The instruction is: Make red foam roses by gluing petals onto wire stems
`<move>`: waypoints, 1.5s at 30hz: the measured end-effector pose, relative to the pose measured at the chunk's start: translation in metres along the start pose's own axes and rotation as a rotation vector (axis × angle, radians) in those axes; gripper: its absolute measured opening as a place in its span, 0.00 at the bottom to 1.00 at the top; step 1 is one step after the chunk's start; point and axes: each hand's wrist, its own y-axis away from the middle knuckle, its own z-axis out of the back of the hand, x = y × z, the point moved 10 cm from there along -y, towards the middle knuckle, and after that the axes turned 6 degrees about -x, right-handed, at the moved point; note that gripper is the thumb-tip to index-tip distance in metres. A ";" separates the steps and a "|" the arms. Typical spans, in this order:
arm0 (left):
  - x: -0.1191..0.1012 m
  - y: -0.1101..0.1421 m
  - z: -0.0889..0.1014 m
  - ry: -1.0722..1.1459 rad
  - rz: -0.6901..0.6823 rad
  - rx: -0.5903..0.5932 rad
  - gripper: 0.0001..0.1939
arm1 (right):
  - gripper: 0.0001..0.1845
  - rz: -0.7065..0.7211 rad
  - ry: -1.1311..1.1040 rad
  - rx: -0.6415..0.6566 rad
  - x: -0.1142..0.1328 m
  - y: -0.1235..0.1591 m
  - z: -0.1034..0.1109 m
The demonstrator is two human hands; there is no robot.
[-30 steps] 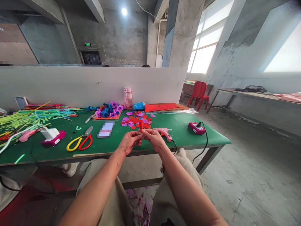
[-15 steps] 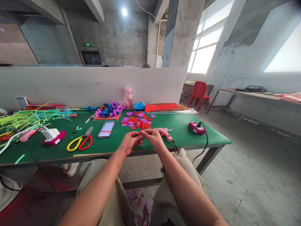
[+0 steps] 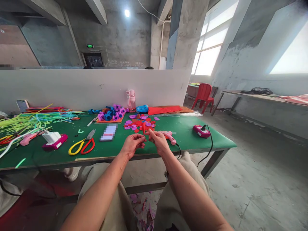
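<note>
One red flower bud (image 3: 143, 127) stands upright above the left grip (image 3: 133, 145), whose thumb and fingertips pinch its base. Right grip (image 3: 158, 140): fingertips just beside the bud; hold cannot be confirmed. Pink glue gun (image 3: 171, 138): right of both grips.

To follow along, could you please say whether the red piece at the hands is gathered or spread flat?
Gathered: the red piece stands narrow and tapered above the left hand, unlike the flat cut pieces beyond.
</note>
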 end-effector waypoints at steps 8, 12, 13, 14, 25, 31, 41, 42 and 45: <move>-0.001 0.000 -0.001 0.005 -0.021 -0.015 0.17 | 0.20 0.000 0.004 0.060 0.001 0.005 -0.009; -0.002 0.000 -0.002 -0.014 -0.046 -0.019 0.17 | 0.18 0.060 0.075 0.067 0.007 0.007 -0.014; -0.001 0.000 -0.001 -0.020 -0.046 -0.019 0.17 | 0.18 0.074 0.095 0.065 0.008 0.007 -0.014; -0.001 0.000 -0.001 -0.024 -0.045 -0.019 0.17 | 0.18 0.087 0.115 0.064 0.009 0.006 -0.014; -0.010 -0.002 0.005 -0.143 -0.154 -0.066 0.16 | 0.15 0.198 0.203 0.069 0.008 0.003 -0.014; -0.032 0.003 0.006 -0.206 -0.358 -0.122 0.13 | 0.13 0.273 0.208 0.035 0.020 0.007 -0.015; -0.049 0.015 0.004 -0.004 -0.379 -0.081 0.12 | 0.15 0.246 0.049 -0.032 0.037 0.004 0.008; -0.058 0.018 0.010 -0.003 -0.453 -0.118 0.11 | 0.16 0.243 0.053 -0.037 0.038 0.004 0.010; -0.083 0.027 0.028 -0.112 -0.665 -0.247 0.09 | 0.17 0.236 0.045 -0.036 0.041 0.004 0.011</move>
